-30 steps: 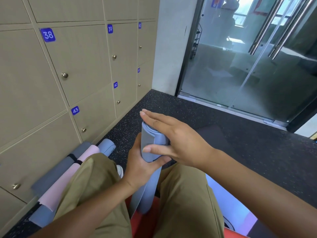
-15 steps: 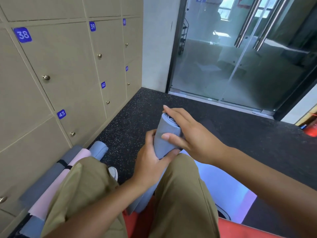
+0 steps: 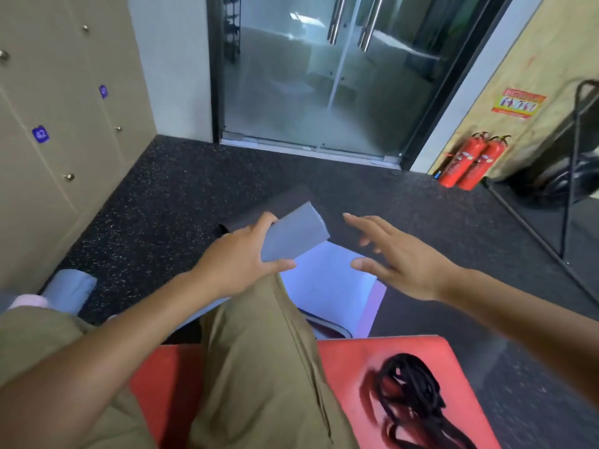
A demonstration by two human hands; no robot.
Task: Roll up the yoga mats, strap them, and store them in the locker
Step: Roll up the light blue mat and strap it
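**Right hand lets go of the rolled mat; the straps are the next thing**

A moment ago both hands were on the grey-blue rolled mat, the right one pressing on its top end. Now the right hand has come off. It hangs in the air beside the roll, not touching it, with the fingers spread and holding nothing. The left hand alone holds the roll, thumb on the near side and fingers round the far side, above the person's knee. The roll points away from the person, toward the glass door.

The view has also swung to the right, so a bundle of black straps is now seen, lying on the red mat where the person sits. I think the rolling of this mat is finished and the free hand is on its way to take a strap, but this is only my reading.

By the lockers the ends of other rolled mats lie on the floor. The locker doors in view are shut, so storing is not yet begun. One hand must keep the roll tight, or it may loosen.
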